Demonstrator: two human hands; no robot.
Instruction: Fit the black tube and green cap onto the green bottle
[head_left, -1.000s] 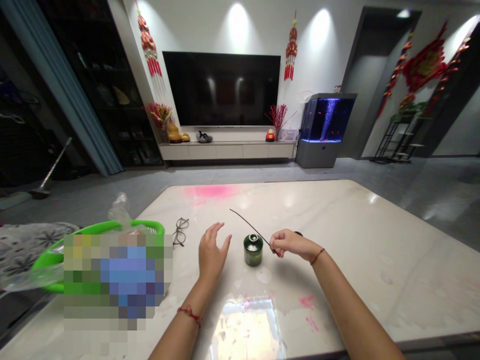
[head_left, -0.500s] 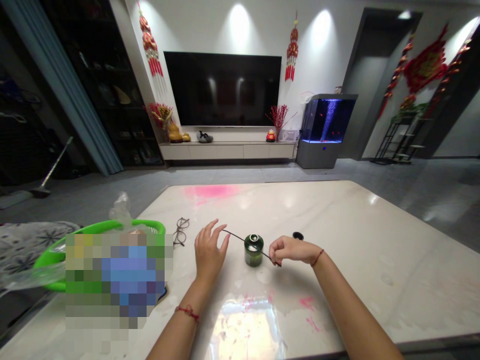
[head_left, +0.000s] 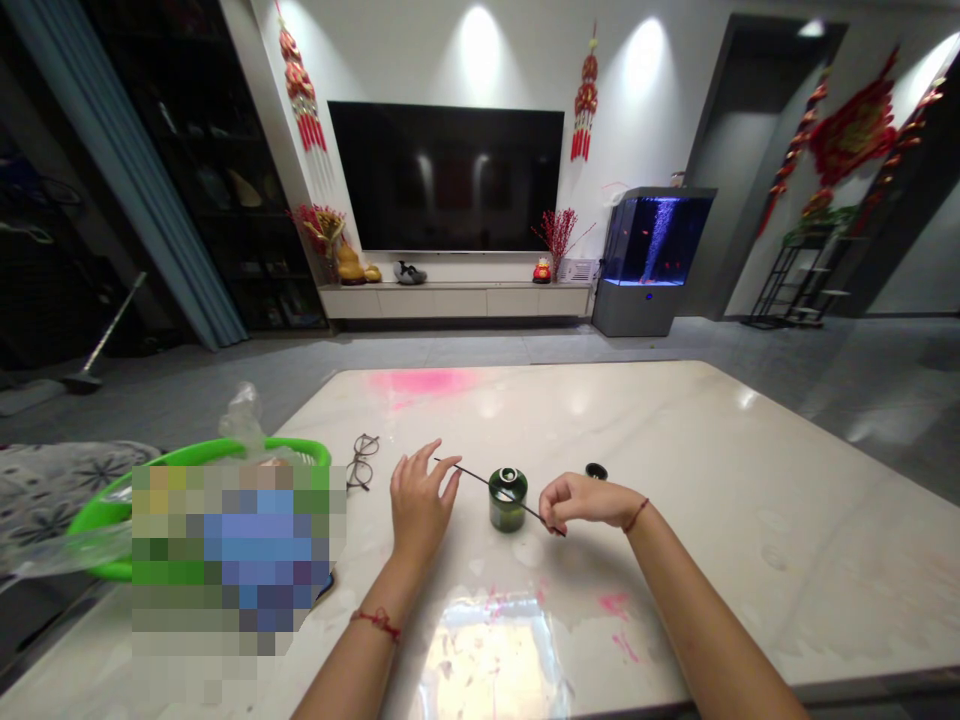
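Note:
My right hand pinches a thin black stick near its lower end. The stick slants up and left across the front of a dark green cylindrical jar, whose top has a round opening. I cannot tell whether it touches the jar. Its far tip reaches past the fingers of my left hand, which stands open with fingertips beside the stick. A small round black lid lies just beyond my right hand. All of this stands on a white marble table.
Wire-rimmed glasses lie on the table left of my left hand. Further left is a bright green basket with clear plastic, partly hidden by a blurred patch. Pink stains mark the marble, and a glare patch lies near the front edge.
The stick has swung from pointing up and away to lying low across the jar, its tip now by my left hand. My right hand has shifted slightly left, uncovering the black lid.

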